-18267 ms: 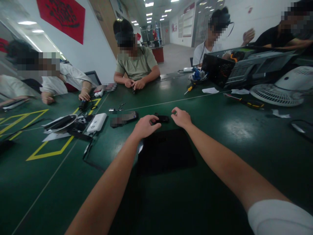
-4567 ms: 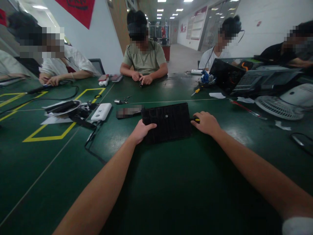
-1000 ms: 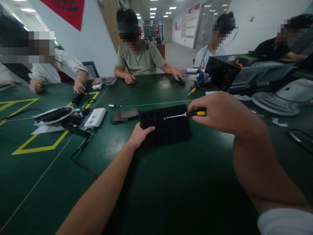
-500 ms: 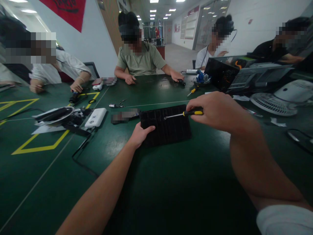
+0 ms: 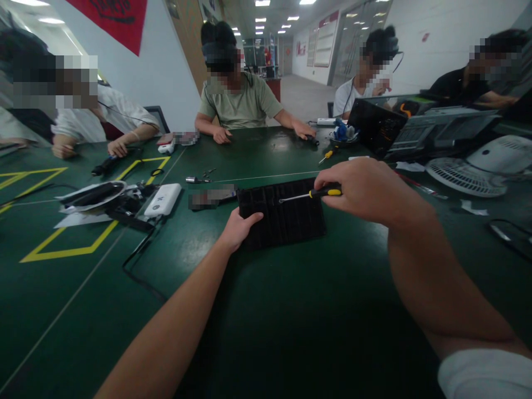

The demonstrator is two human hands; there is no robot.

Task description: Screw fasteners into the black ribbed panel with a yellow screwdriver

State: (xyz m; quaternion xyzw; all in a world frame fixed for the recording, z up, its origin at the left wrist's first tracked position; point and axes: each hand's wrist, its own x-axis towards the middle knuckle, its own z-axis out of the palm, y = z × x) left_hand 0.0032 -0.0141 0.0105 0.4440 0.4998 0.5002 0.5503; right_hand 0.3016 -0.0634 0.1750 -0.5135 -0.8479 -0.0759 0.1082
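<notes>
A flat black plastic panel with ribs lies in front of me over the green table. My left hand grips its left edge, the thumb on top and the other fingers hidden beneath. In my right hand is a screwdriver with a black and yellow handle, held nearly level. Its metal shaft points left across the panel, and the tip is at a small round spot near the panel's upper middle. Whether the tip sits in a screw is too small to tell.
Left of the panel are a dark blurred-out object, a white power bank with a cable, and small metal parts. A second screwdriver lies beyond my right hand. A white fan stands right. Several people sit around the table.
My right hand and the screwdriver handle have shifted slightly left, while the tip stays at the same spot. A person's hand at the left has moved left with a dark tool.
</notes>
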